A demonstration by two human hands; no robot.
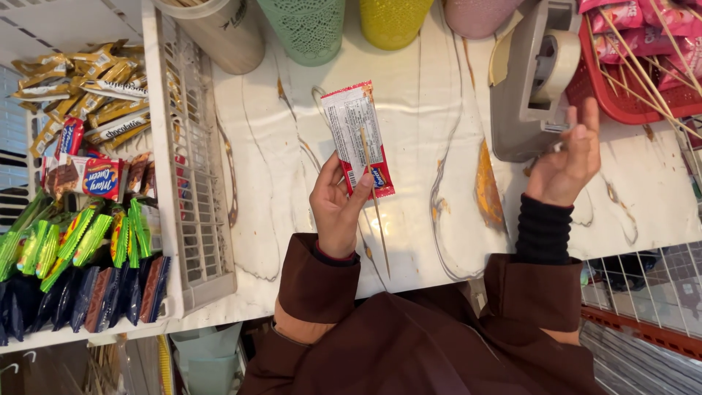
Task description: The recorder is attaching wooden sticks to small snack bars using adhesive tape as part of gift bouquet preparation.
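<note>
Brown sleeves [409, 322] fill the bottom of the view, two of them, one over each forearm, the right showing a black ribbed cuff [542, 228]. Above them, the left hand [335, 208] closes its thumb and fingers on the lower end of one red and white snack packet [358, 137], pinning one thin wooden skewer [374, 205] against the back of the wrapper; the stick runs past the packet toward the body. Packet and skewer are held just over the white marbled table [431, 124], near its middle. The right hand [567, 164] is raised with loosely curled, open fingers, holding nothing, its fingertips just beside the one grey tape dispenser [528, 80]. Four cups stand along the far edge: a beige cup [223, 33], a green lattice cup [311, 25], a yellow cup [395, 20] and a pink cup [479, 16]. One red basket [621, 106] at the right holds pink packets and many skewers, too many to count. One white slotted tray [191, 146] at the left holds heaps of gold, green and dark wrapped snacks.
</note>
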